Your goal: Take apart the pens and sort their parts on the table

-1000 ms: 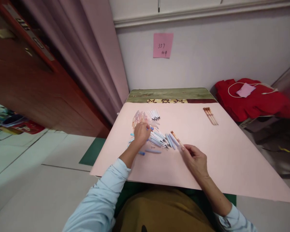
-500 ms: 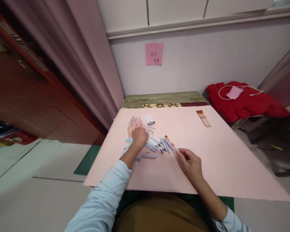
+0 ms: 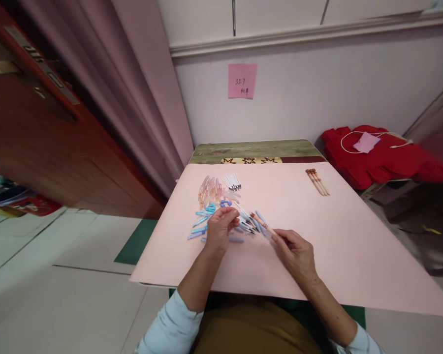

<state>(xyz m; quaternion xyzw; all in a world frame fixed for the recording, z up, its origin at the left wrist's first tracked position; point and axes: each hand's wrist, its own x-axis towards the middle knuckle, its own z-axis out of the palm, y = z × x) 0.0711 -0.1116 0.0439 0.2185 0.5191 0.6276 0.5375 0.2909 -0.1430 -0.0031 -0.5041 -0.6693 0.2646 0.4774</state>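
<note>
A heap of pen parts [image 3: 221, 206] lies on a pink sheet [image 3: 317, 236]: white refills with dark tips, pinkish barrels, blue caps and barrels. My left hand [image 3: 220, 228] is over the near side of the heap, fingers pinched on a thin white refill. My right hand [image 3: 294, 253] is to the right, fingers closed on the end of an orange-tipped pen [image 3: 261, 222] that points toward the heap.
Three brown pens [image 3: 318, 181] lie together at the sheet's far right. The sheet covers a table with a green wooden edge [image 3: 254, 147]. A red cloth [image 3: 384, 157] with a white cable sits to the right, a curtain and dark wooden door to the left.
My left hand has drawn back from the far side of the heap toward me and now pinches a refill. My right hand with the pen has barely shifted.
</note>
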